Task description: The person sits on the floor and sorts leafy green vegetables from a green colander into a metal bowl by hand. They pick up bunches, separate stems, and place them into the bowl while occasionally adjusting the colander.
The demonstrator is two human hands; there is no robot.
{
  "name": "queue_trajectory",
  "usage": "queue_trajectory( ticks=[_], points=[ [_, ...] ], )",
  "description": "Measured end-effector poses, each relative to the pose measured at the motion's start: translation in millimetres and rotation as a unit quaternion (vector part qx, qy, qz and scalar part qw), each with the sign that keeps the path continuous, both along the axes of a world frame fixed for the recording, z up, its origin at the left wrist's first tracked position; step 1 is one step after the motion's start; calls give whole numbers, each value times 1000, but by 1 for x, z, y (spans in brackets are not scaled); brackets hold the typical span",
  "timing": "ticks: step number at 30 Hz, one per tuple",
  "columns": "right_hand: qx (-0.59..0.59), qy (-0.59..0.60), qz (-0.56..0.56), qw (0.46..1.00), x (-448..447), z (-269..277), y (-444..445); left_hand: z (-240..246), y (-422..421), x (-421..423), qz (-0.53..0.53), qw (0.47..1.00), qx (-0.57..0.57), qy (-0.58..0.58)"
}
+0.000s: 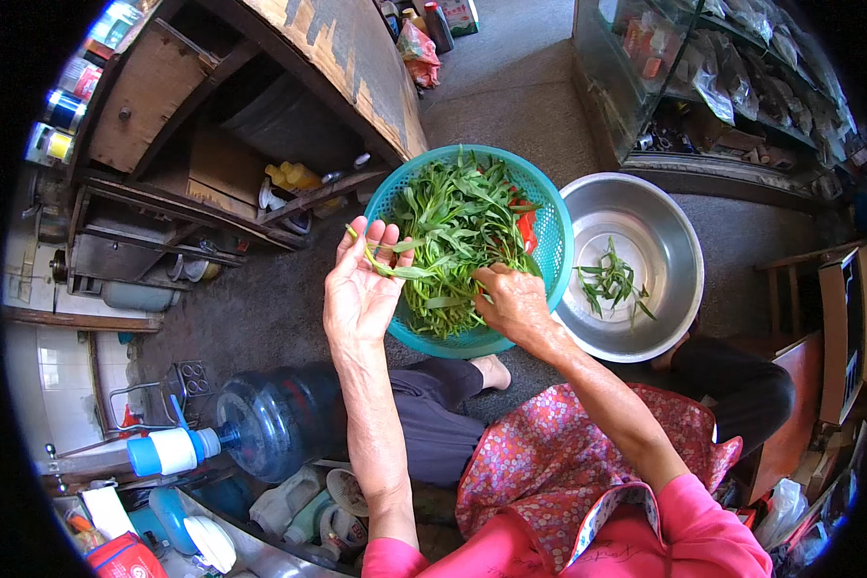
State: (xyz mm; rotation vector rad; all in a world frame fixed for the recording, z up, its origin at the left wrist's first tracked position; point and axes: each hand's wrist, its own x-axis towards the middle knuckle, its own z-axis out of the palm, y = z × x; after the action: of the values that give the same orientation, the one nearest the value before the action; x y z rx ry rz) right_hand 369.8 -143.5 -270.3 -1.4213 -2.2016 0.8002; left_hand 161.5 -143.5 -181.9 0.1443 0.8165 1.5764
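A teal plastic colander basket (560, 238) holds a heap of leafy green stems, likely water spinach (448, 217), with a red item (526, 230) showing at its right side. My left hand (367, 289) is palm up at the basket's left edge, a green stem (376, 264) held against its thumb and lying across the fingers. My right hand (513, 300) reaches into the lower right of the heap, fingers curled down at the stems; what its fingertips hold is hidden. Right of the basket, a steel basin (683, 246) contains a small bunch of leafy sprigs (613, 283).
A worn wooden cabinet (318, 87) stands at upper left, a glass display case (636, 79) at upper right. A large water bottle with a pump (282, 419) lies at lower left. A cardboard box (842, 332) is at far right.
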Motion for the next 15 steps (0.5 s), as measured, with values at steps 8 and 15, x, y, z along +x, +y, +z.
queue_trajectory(
  ticks=[8,15],
  points=[
    [-93,180,-49,978,5,-9,7,7,-2,-8,27,997,41,59],
    [-326,443,-47,834,48,27,16,25,-6,13,21,952,33,305]
  ],
)
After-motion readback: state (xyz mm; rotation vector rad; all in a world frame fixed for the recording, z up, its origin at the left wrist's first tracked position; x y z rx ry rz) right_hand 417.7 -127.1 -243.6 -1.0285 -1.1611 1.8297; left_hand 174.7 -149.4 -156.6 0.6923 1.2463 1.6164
